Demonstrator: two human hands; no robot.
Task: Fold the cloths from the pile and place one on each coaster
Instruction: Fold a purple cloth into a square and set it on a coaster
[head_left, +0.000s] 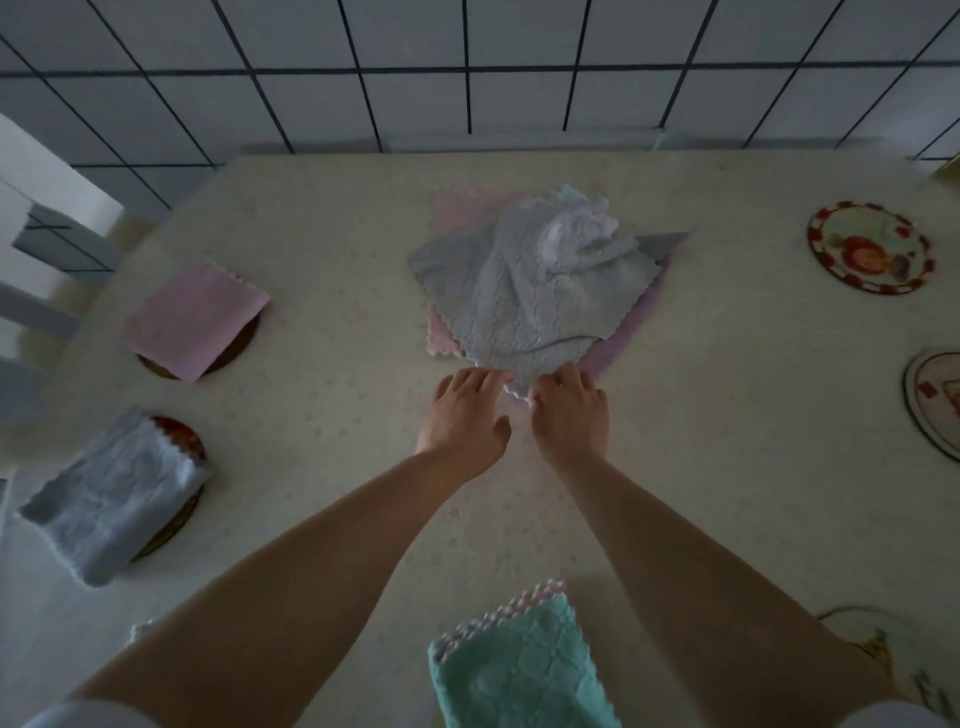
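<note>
A pile of cloths (535, 280) lies in the middle of the table, a crumpled grey cloth on top, with pink and lilac ones under it. My left hand (465, 415) and my right hand (569, 410) both reach the grey cloth's near edge, fingers curled over its scalloped hem. A folded pink cloth (195, 319) covers a coaster at the left. A folded grey cloth (111, 506) lies on another coaster (179, 434) at the near left. A folded green cloth (519, 670) sits at the near edge.
Bare patterned coasters stand at the right: one at the far right (870, 248), one cut off by the frame edge (935, 400), one partly behind my right forearm (862, 631). A tiled wall (467, 67) rises behind the table. A white chair (36, 234) stands at the left.
</note>
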